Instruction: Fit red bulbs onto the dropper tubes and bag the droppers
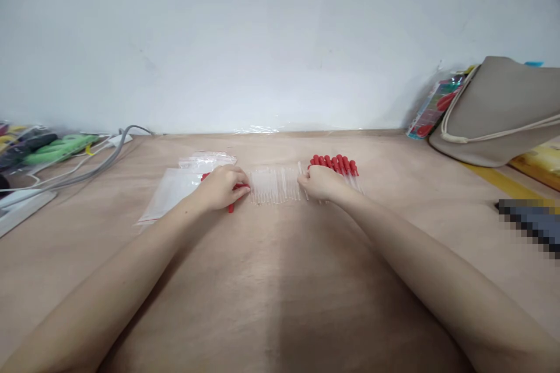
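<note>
Slim clear dropper tubes [269, 186] lie side by side in a row on the wooden table. At the row's left end, my left hand [224, 185] is closed, with a red dropper bulb [243, 186] at its fingertips. Another red bulb [231, 208] shows just below that hand, and more red pokes out behind it. My right hand [324, 182] pinches one clear tube [300, 166] upright or slightly tilted at the row's right end. Behind this hand lie several droppers with red bulbs [340, 163] on their tops; their lower parts are partly hidden.
Clear zip bags [168, 192] lie flat beside my left forearm. Grey and white cables [105, 163] and green items [61, 148] are at far left. A beige drawstring bag [494, 111] leans near the wall at right, beside a blister pack [433, 108]. A blurred-out dark object [531, 224] lies nearer.
</note>
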### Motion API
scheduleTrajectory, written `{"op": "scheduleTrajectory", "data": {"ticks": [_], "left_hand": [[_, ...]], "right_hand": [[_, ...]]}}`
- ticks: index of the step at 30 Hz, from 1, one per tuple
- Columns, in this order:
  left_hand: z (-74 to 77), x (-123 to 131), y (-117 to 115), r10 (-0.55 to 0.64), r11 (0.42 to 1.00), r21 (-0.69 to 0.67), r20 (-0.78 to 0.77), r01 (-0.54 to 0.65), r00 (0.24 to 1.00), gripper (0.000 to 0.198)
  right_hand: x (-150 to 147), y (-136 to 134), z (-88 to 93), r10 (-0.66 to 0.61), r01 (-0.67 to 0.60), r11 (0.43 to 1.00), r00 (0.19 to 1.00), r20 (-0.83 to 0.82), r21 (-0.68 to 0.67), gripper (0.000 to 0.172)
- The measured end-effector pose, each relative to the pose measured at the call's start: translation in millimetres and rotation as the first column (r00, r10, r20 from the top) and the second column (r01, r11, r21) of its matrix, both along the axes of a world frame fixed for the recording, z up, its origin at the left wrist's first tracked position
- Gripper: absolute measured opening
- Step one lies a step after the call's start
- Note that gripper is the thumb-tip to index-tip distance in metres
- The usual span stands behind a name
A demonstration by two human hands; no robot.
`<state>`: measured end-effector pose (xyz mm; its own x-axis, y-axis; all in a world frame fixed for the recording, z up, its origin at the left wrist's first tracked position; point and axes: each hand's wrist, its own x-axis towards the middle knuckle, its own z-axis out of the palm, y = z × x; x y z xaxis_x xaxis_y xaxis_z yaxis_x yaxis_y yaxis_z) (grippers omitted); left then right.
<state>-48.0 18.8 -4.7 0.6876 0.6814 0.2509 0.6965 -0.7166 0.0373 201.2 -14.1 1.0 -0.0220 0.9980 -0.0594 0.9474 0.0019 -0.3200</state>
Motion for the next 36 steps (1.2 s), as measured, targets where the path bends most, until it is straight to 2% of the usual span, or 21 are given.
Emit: {"op": "scheduleTrajectory", "data": {"ticks": [5, 9, 14, 18, 21, 23, 25, 27, 30, 33, 36], "left_hand": [[2.9, 2, -5, 0.113, 0.991, -0.076, 0.079, -0.107, 0.990, 0.013], [6.8, 3, -10, 0.152, 0.978, -0.164, 0.130, -0.130, 0.980, 0.008], [12.4, 5, -13, 0.152, 0.985, -0.117, 0.217, -0.129, 0.964, 0.014], [13.3, 16, -20, 0.092, 0.993, 0.034, 0.382, -0.114, 0.919, 0.024], [8.0, 30, -32, 0.029, 0.997, 0.054, 0.480, -0.063, 0.877, 0.019], [0.3, 40, -39, -0.013, 0.998, 0.057, 0.530, -0.020, 0.848, 0.011], [-10.2, 49, -46, -0.064, 0.997, 0.063, 0.556, 0.034, 0.829, 0.010], [-21.2, 55, -50, -0.073, 0.997, 0.043, 0.565, 0.059, 0.822, 0.012], [-33.2, 60, -53, -0.048, 0.999, 0.036, 0.592, 0.033, 0.804, 0.009], [-36.4, 60, -52, -0.087, 0.992, 0.122, 0.593, 0.018, 0.800, 0.022], [-35.5, 59, -50, -0.135, 0.982, 0.187, 0.550, 0.036, 0.825, 0.020]], "right_hand": [[15, -13, -10.6, 0.036, -0.027, 0.981, 0.998, -0.044, 0.193, 0.020], [26, -26, -19.5, 0.092, -0.074, 0.950, 0.995, -0.046, 0.302, 0.018], [32, -31, -20.3, 0.099, -0.061, 0.955, 0.988, -0.118, 0.290, 0.018], [31, -30, -20.3, 0.114, -0.020, 0.936, 0.962, -0.248, 0.352, 0.014], [30, -30, -23.7, 0.186, -0.051, 0.922, 0.929, -0.321, 0.385, 0.011], [30, -30, -27.4, 0.249, -0.103, 0.901, 0.917, -0.310, 0.421, 0.010], [30, -31, -31.6, 0.322, -0.175, 0.869, 0.911, -0.259, 0.463, 0.011], [29, -32, -35.6, 0.390, -0.243, 0.829, 0.897, -0.208, 0.504, 0.013], [26, -34, -39.8, 0.464, -0.311, 0.778, 0.870, -0.165, 0.546, 0.018], [23, -35, -43.3, 0.512, -0.369, 0.735, 0.852, -0.110, 0.569, 0.022], [21, -33, -49.1, 0.521, -0.387, 0.675, 0.853, -0.035, 0.628, 0.026]]}}
